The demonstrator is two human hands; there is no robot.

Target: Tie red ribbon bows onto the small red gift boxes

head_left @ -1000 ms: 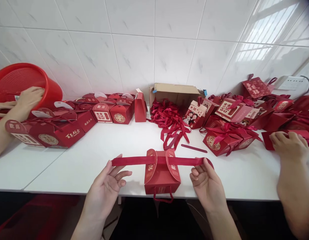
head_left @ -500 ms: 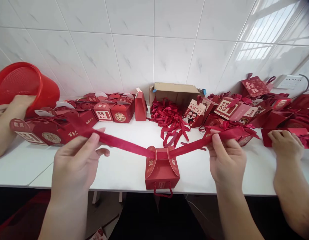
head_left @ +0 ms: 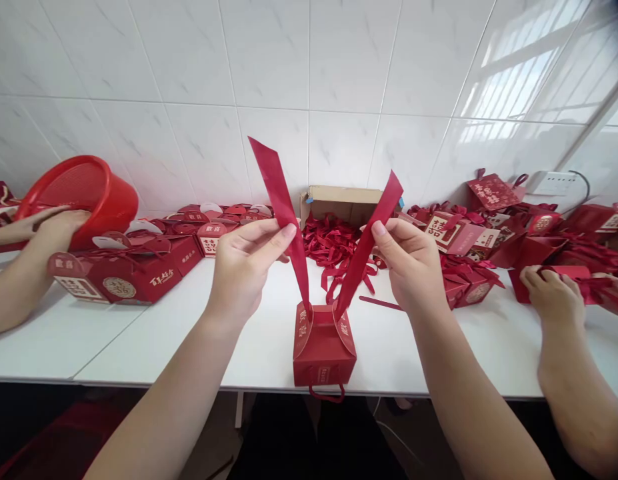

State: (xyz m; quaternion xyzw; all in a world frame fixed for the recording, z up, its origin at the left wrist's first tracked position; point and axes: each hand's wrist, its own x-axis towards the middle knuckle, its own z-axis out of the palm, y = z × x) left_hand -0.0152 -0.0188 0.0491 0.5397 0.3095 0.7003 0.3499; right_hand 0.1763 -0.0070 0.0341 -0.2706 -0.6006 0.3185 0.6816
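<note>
A small red gift box (head_left: 325,360) stands upright near the table's front edge, with a cord handle hanging over that edge. A dark red ribbon (head_left: 352,280) runs through the box's top flaps, its two ends raised in a V. My left hand (head_left: 246,270) pinches the left end between thumb and fingers, and the tip sticks up above it. On the other side my right hand (head_left: 411,263) pinches the right end the same way. Both hands are above the box and do not touch it.
Behind the box, a cardboard carton (head_left: 346,195) spills loose ribbons (head_left: 329,240). Finished-looking red boxes (head_left: 133,270) line the left; more boxes (head_left: 453,230) are heaped right. Another person's hand (head_left: 553,287) works at right; other hands (head_left: 63,223) reach a red basket (head_left: 123,203) at left.
Both my hands have come inward and up, so the ribbon ends went from spread wide to steep. The box stays in place while the basket at left tilts in view with the camera's shift.
</note>
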